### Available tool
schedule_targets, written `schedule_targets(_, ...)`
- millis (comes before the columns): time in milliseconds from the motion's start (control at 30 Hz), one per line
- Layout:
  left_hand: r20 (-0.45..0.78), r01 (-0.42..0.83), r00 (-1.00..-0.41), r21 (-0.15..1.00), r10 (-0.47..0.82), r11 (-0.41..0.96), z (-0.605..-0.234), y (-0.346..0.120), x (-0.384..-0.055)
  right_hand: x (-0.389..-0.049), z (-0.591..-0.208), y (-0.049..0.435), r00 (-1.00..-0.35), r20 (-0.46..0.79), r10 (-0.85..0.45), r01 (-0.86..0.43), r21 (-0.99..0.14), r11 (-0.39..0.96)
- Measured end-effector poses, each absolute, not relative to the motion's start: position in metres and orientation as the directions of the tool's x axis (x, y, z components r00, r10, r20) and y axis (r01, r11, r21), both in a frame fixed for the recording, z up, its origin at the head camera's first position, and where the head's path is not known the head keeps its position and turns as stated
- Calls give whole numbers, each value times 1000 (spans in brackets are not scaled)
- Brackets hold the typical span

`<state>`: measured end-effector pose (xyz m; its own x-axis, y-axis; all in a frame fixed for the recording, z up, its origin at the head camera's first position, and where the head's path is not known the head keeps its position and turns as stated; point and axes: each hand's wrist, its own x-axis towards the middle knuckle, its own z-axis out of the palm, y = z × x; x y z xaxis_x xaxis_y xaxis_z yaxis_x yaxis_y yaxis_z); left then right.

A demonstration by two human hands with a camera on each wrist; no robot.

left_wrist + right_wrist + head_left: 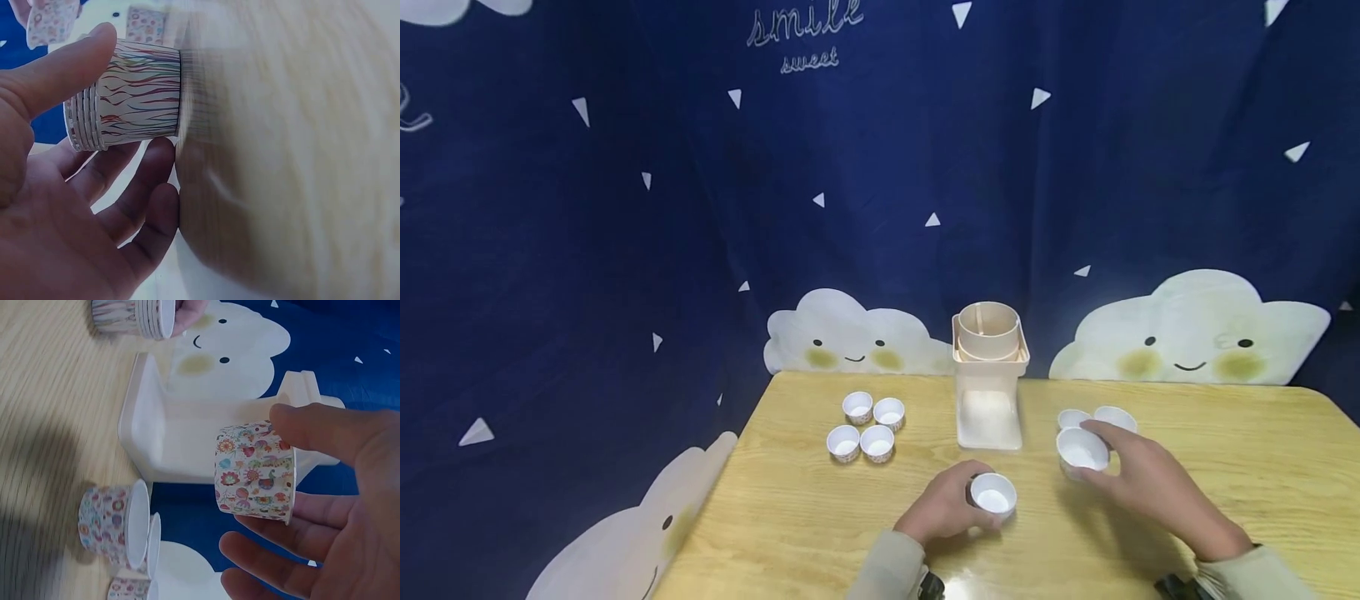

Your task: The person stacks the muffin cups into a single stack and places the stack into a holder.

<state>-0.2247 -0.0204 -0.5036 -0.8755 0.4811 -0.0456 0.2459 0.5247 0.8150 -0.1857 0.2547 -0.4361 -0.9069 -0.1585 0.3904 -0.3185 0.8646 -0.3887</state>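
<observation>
My left hand [951,502] grips a stack of several nested paper cups [137,94], printed with wavy coloured stripes. The thumb lies along one side and the stack's base is right at the tabletop. My right hand [1142,475] pinches a paper cup [255,472] between thumb and fingers. This one has a floral print and a white inside, and it is held above the table. Just beyond the right hand stand more floral paper cups [112,522], partly hidden by the hand in the head view.
A cream plastic dispenser-like stand [988,408] with a round top [989,346] is at the back, between the hands. To its left, several white-lined paper cups [877,442] stand grouped on the wooden table [775,500]. A dark blue curtain [880,150] hangs behind.
</observation>
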Motion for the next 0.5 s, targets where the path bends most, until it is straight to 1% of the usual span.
schedule_targets(200, -56, 234, -873, 823, 484, 518, -501, -20, -225, -186, -435, 245, -890, 413, -195, -363, -380, 851)
schedule_targets(367, -61, 226, -875, 826, 481, 516, -500, -20, -225, -188, -432, 237, -886, 412, -212, -387, -405, 828)
schedule_targets(500, -51, 236, -875, 823, 482, 517, -501, -20, -224, -188, -432, 230, -863, 445, -238, -430, -401, 809)
